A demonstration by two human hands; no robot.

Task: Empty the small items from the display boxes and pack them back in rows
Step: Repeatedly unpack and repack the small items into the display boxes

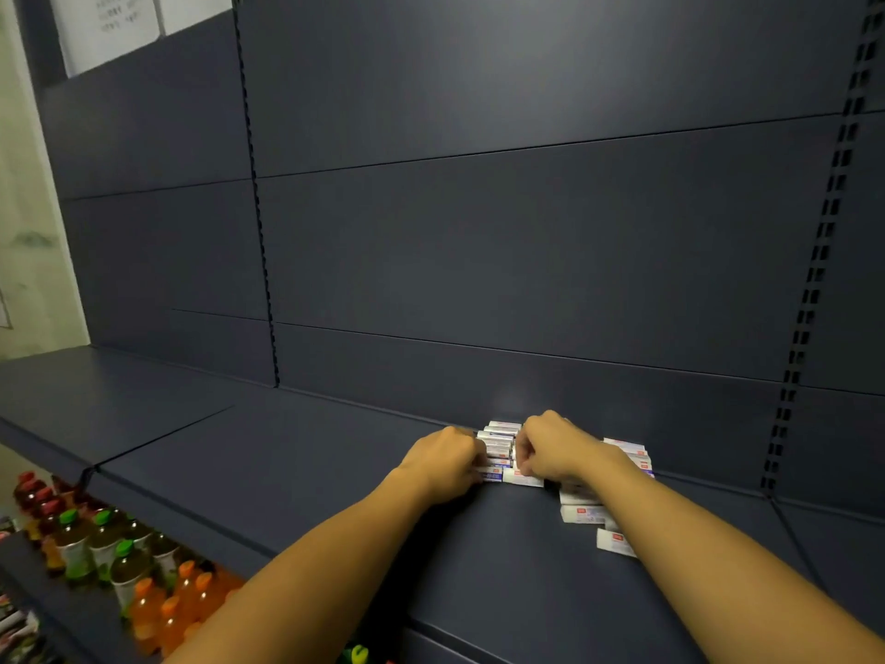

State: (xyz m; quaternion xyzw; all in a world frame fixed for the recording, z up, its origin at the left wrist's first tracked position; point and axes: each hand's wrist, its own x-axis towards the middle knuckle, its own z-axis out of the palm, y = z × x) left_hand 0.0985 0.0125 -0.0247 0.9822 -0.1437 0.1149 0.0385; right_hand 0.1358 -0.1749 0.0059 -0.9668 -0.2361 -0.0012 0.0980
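1. Small white packets (582, 514), each marked with a red label, are seen lying loose on the dark shelf (287, 452) under the right forearm; by this showing, part of the stock is not yet packed.
2. Just beyond them, a tight row of packets (498, 445) is held between both hands. The left hand (445, 460) is curled against the row's left side with its fingers on the nearest packets; the right hand (550, 448) is bent over the row's right side, fingers curled onto it. The row appears about half built, so the repacking is judged to be midway.
3. A second group of packets (629, 455) is seen behind the right wrist. No display box can be made out; whether the row sits inside one cannot be told.
4. Open shelf surface is shown to the left of the hands and toward the front edge, where bottled drinks (119, 558) stand on a lower tier.
5. Little room is left behind the row, which lies close to the back panel (527, 232).
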